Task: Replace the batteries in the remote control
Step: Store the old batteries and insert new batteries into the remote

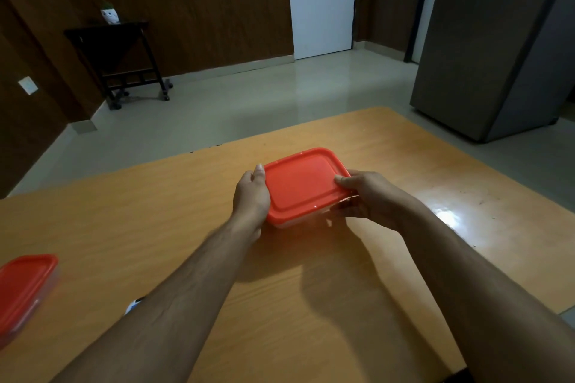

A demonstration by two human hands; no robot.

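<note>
A red-lidded plastic container (pixel 306 185) is seen from the head camera, gripped at its two short sides above a wooden table (pixel 311 305). The left hand (pixel 251 196) is pressed flat against the container's left edge, thumb lying along the lid's rim. The right hand (pixel 365 196) is closed on the right edge, its thumb laid on top of the lid's corner and its fingers tucked under the rim. The lid is seated on a clear base, of which only a thin strip is shown at the near side; the contents cannot be made out. A second red-lidded container (pixel 23 289) is set at the table's left edge, well apart from the first. Just beside the left forearm, a small white and dark object (pixel 134 305) is partly hidden and cannot be identified. No remote control or batteries can be told from this view. Beyond the table, a white door (pixel 322 3) and a dark side table (pixel 115 53) bearing a small white pot (pixel 110 14) are shown.
</note>
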